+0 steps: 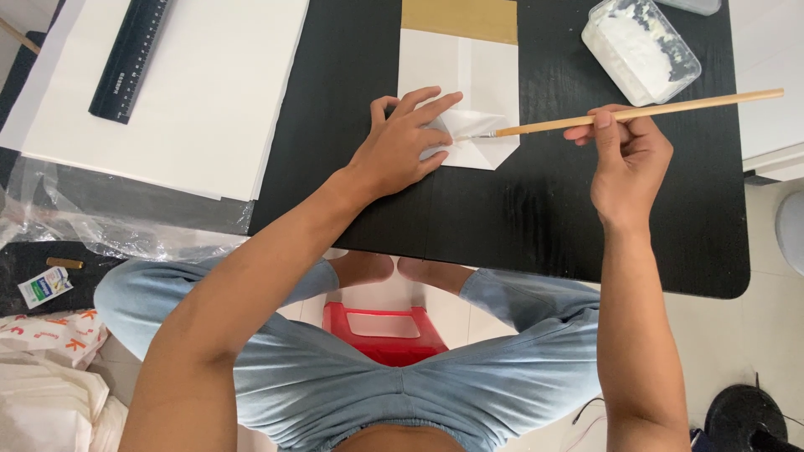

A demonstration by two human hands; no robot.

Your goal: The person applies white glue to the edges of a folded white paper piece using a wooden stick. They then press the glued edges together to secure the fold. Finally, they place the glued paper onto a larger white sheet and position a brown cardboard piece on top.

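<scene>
I see my left hand (400,144) pressing flat on the folded white paper sheet (469,92), corners already creased; my right hand (624,151) fingers pinch the thin wooden-handled brush (636,111), its tip on the flap, gluing seemingly just begun.

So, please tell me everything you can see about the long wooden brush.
The long wooden brush has a thin, pale, round stick as its handle and a small whitish tip. It lies almost level, slightly tilted, above the black table. The right hand pinches the handle, while the tip touches the folded white paper, beside the left hand pressing that paper.

Bright, even daylight, soft faint shadows, sharp focus, slight wide-angle stretch toward the edges.
</scene>
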